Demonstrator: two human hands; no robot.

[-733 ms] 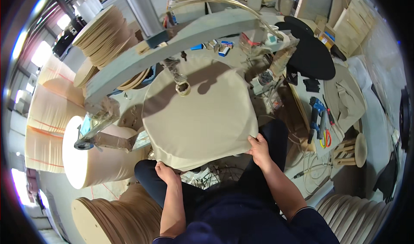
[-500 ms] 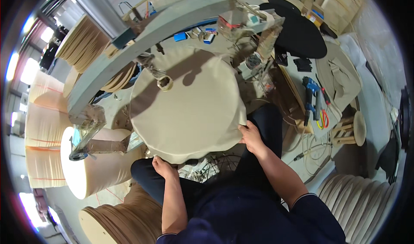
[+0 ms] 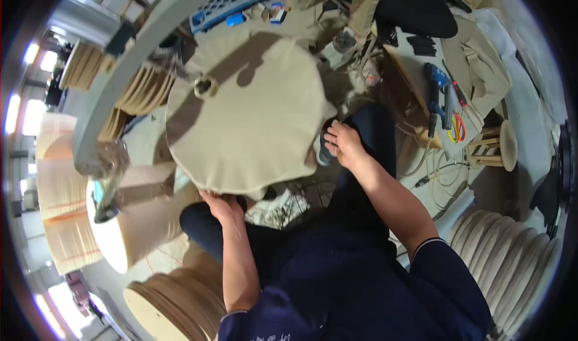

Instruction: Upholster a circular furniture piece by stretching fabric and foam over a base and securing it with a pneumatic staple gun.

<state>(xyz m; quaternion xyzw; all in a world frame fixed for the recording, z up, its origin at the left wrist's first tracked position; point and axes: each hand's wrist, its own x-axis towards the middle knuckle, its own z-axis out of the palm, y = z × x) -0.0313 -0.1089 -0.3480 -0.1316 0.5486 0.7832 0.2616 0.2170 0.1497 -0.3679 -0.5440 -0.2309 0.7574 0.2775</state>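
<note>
A large round disc draped in beige fabric (image 3: pixel 259 124) fills the middle, its loose wavy edge hanging around the rim. At its near left edge, my left hand (image 3: pixel 223 207) grips the cloth rim, the fingertips partly tucked under it. Just off the right edge, my right hand (image 3: pixel 344 144) holds nothing, its fingers loosely bent and apart. Over the disc's left part, a metal arm ends in a small round fitting (image 3: pixel 206 87); the cover lies beneath it.
A grey curved machine frame (image 3: pixel 99 100) arches around the far left. Stacked wooden discs (image 3: pixel 174 308) stand at lower left, large pale rolls (image 3: pixel 69 220) behind. On the right table lie a blue staple gun (image 3: pixel 439 94), scissors (image 3: pixel 457 127) and beige cloth (image 3: pixel 481 70). Ribbed pale discs (image 3: pixel 506 262) stand at lower right.
My right hand has let go of the fabric edge and sits just off it. My left hand stays at the near left rim. The whole view has shifted, with the disc appearing higher.
</note>
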